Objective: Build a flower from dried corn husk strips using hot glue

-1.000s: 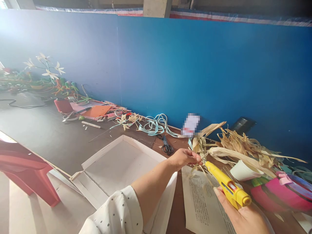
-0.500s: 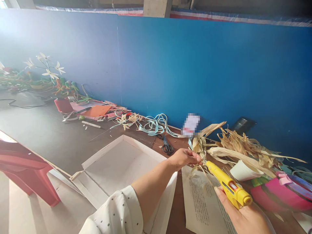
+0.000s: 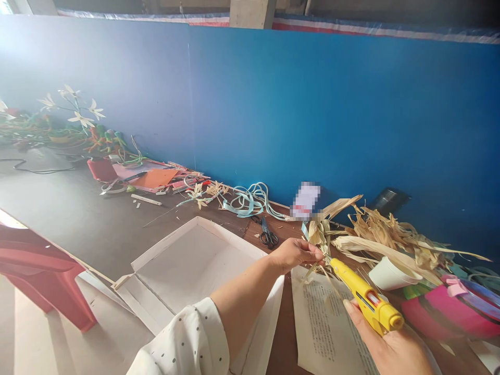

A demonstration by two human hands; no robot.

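Yellow plastic: one hot-glue gun (image 3: 365,297), near right of the head view, nozzle pointing far left, body above a printed sheet (image 3: 318,328). Held by the right hand (image 3: 385,344); grip closed around the handle, trigger finger hidden, so whether it is squeezed cannot be told.

Item: one small pale piece (image 3: 324,254), directly at the nozzle; contact too fine to confirm. Left hand (image 3: 299,253), dotted white sleeve, grip pressed together at the fingertips, pinching this piece. Loose husk strips hang around and below it.

Change over the last second: slight. Gun shifted a trace to the right; left hand and piece unmoved. Significance, as judged: a steady hold at one spot, the piece kept in place at the nozzle rather than being carried anywhere.

Supplies, far right: dried corn husks (image 3: 378,226), heaped; one white cup (image 3: 392,276), tilted; one bright pink container (image 3: 433,312), nearer.

Tools, centre: one pair of black scissors (image 3: 269,237), just beyond the left wrist, lying loose on the dark surface (image 3: 113,213).

Card, near centre: one shallow white cardboard tray (image 3: 187,260), beneath and beyond the left forearm.

Far centre to left, along a blue panel (image 3: 312,104): pale blue cord (image 3: 244,203), coiled; husk-coloured flowers (image 3: 199,195), lying flat; orange paper (image 3: 158,178).
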